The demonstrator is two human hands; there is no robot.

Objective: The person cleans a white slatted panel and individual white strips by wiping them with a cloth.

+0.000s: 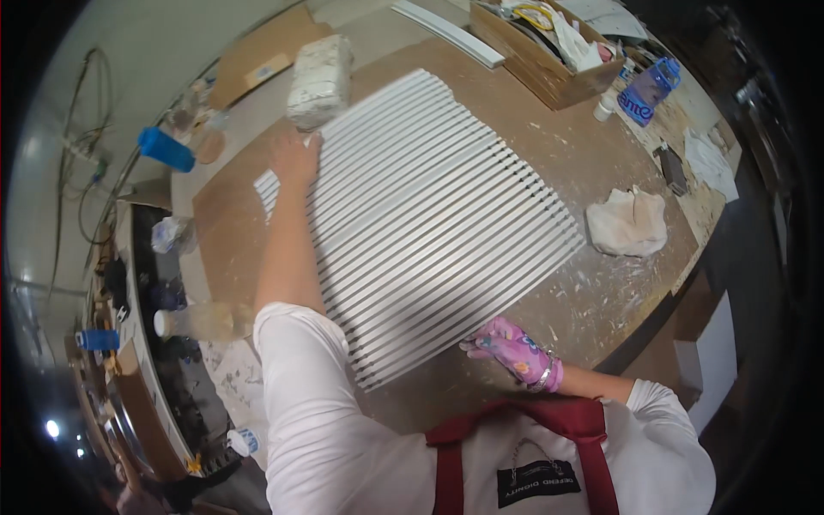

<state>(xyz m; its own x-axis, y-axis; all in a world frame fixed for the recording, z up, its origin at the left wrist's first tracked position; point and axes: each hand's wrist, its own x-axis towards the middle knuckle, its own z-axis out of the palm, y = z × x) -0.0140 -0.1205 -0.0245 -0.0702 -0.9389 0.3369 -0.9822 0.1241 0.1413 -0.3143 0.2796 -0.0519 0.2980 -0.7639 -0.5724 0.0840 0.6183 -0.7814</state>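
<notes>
A wide set of white slats (446, 223) lies side by side on the brown tabletop, with dark gaps between the strips. My left hand (294, 161) is bare and rests at the far left ends of the slats, just below a whitish wrapped block (320, 81). Its fingers look stretched out, though they are slightly blurred. A short white slatted end (267, 190) shows on the far side of my left forearm. In a pink flowered glove, my right hand (513, 348) lies by the near edge of the slats, fingers extended to the left with darkened tips.
A cardboard box (549, 64) of odds and ends stands at the far right, beside a long white strip (448, 34). Farther right are a blue jug (648, 91), a crumpled cloth (627, 222) and a dark block (670, 169). A blue bottle (166, 149) and cloudy bottle (199, 323) are left.
</notes>
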